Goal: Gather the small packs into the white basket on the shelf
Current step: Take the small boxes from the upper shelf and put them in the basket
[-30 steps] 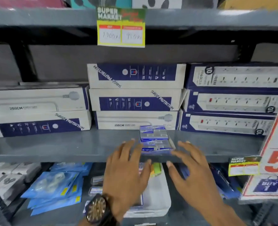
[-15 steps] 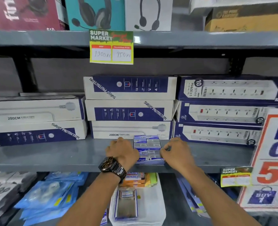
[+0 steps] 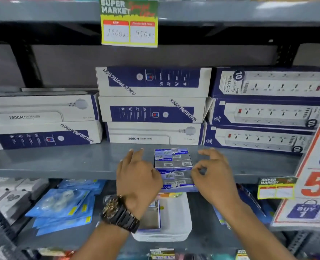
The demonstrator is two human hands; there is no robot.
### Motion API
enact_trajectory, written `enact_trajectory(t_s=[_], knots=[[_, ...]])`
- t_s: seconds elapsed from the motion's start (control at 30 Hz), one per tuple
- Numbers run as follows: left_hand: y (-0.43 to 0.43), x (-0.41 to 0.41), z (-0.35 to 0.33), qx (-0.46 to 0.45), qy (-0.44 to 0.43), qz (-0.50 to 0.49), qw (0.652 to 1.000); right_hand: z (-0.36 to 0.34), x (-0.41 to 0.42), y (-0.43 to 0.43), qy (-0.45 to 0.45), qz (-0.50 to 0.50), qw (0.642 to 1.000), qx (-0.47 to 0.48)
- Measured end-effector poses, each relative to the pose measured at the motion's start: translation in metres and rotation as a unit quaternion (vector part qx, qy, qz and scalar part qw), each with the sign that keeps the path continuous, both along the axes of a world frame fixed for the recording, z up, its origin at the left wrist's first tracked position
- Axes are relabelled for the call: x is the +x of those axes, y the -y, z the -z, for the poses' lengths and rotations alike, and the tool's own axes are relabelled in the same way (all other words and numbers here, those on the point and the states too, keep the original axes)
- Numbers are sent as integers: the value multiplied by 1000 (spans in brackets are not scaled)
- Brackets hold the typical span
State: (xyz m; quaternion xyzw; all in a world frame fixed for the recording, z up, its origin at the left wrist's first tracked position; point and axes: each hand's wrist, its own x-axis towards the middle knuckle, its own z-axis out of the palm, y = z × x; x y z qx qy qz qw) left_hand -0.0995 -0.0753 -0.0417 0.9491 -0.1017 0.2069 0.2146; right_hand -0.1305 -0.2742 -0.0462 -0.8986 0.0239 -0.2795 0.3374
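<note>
Several small blue-and-silver packs (image 3: 173, 162) lie in a short row on the grey middle shelf (image 3: 71, 162), the nearest one overhanging its front edge. My left hand (image 3: 136, 177), with a dark watch on the wrist, rests against the row's left side with its fingers loosely spread. My right hand (image 3: 213, 175) is at the row's right side, fingers curled but apart, thumb tip near the pack edge. Neither hand is closed around a pack. The white basket (image 3: 176, 222) stands on the lower shelf directly below, with a boxed pack inside, partly hidden by my left wrist.
Stacked surge-protector boxes (image 3: 153, 109) stand just behind the packs, with more boxes left and right. A yellow price tag (image 3: 129, 25) hangs from the upper shelf. Blue blister packs (image 3: 61, 209) lie on the lower shelf at left. A large promo sign (image 3: 313, 175) is at right.
Half a second ago both hands were closed against the sides of the packs. Now their fingers have spread and loosened. The packs stay on the shelf.
</note>
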Motion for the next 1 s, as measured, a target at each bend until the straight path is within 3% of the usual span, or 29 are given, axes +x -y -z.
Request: enact_trajectory(t_s=[0.27,0.5,0.77,1.0], knots=[[-24,-82,26,-55,30,36,997,16,-89,-19,3,12,999,-41],[-30,-100,69,-41,85,32,995,62,-112,-27,62,37,996,-47],[-9,-46,157,-4,-36,6,999,147,-57,-13,-60,42,997,-34],[21,40,230,57,-123,-6,991,236,36,9,-101,54,991,-66]])
